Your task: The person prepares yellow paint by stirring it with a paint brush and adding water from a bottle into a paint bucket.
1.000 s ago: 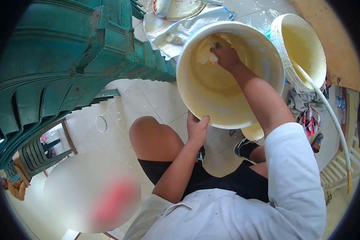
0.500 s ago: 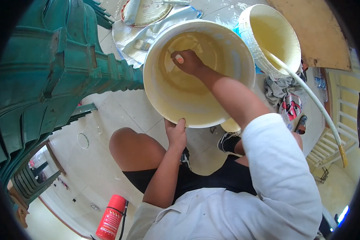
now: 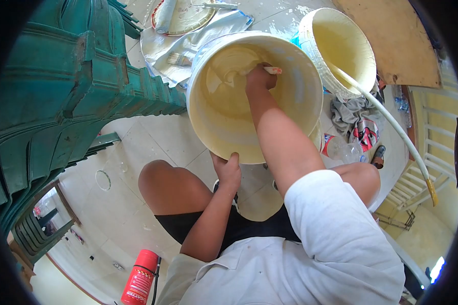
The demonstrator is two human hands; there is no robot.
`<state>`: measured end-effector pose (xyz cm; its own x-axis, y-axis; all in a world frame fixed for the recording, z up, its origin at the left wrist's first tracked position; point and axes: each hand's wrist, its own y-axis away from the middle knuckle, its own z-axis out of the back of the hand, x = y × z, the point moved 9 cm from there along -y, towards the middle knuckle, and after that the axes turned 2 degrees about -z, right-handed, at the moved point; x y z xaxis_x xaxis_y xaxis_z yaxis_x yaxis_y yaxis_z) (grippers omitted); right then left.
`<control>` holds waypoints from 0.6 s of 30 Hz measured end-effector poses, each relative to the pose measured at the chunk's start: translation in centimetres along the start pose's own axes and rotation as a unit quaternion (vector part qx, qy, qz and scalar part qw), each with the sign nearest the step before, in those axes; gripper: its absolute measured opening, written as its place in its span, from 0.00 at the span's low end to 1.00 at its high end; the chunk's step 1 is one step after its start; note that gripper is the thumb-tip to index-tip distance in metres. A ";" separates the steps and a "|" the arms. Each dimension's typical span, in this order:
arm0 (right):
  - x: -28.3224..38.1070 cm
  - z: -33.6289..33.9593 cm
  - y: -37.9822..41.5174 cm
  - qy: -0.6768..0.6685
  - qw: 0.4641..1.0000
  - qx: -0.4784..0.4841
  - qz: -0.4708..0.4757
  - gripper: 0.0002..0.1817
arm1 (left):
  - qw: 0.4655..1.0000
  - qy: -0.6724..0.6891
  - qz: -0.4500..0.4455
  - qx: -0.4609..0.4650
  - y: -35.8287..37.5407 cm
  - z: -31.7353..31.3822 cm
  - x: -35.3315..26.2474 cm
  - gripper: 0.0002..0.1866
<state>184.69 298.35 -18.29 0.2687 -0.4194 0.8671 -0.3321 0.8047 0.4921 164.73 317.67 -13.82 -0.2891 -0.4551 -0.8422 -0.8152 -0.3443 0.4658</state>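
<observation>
A large white bucket (image 3: 216, 136) is tilted with its mouth toward me, and pale yellow liquid paint (image 3: 229, 76) lies inside. My left hand (image 3: 229, 172) grips the near rim, thumb inside and fingers beneath. Deep in the bucket, my right hand (image 3: 261, 78) is closed around a white-handled tool (image 3: 273, 70) with an orange mark at the handle's end. The tool's working end is down by the paint and I cannot make out its kind.
Right of the bucket stands a second paint-smeared bucket (image 3: 310, 56) with a long pole (image 3: 392, 121) leaning out. Stacked green plastic chairs (image 3: 51, 76) rise at left. A paintbrush (image 3: 179, 59) lies on a silvery sheet (image 3: 203, 35). A red fire extinguisher (image 3: 139, 278) stands at lower left.
My right hand has moved rightward inside the bucket with the tool, whose handle end now points right. The left hand keeps its hold on the rim; the bucket has shifted slightly.
</observation>
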 end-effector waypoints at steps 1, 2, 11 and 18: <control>-2.0 -0.5 0.8 -0.190 0.970 -0.008 -0.153 0.05 | 1.000 -0.023 0.003 -0.010 0.3 0.2 0.3 0.26; -1.7 -0.5 1.6 -0.189 0.970 -0.010 -0.152 0.05 | 1.000 -0.022 0.006 -0.010 0.6 0.4 0.6 0.26; -3.1 0.9 -1.9 0.034 0.993 0.038 0.102 0.06 | 0.999 -0.004 0.015 -0.028 0.1 1.2 0.8 0.27; 1.9 0.0 3.7 0.150 0.957 0.093 0.230 0.07 | 0.998 -0.062 0.011 -0.027 0.6 0.4 0.5 0.22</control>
<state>184.00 300.49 -14.81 0.2933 0.1244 0.9479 -0.6262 0.7742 0.0921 163.88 317.57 -14.09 -0.3685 -0.3587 -0.8576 -0.7813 -0.3805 0.4948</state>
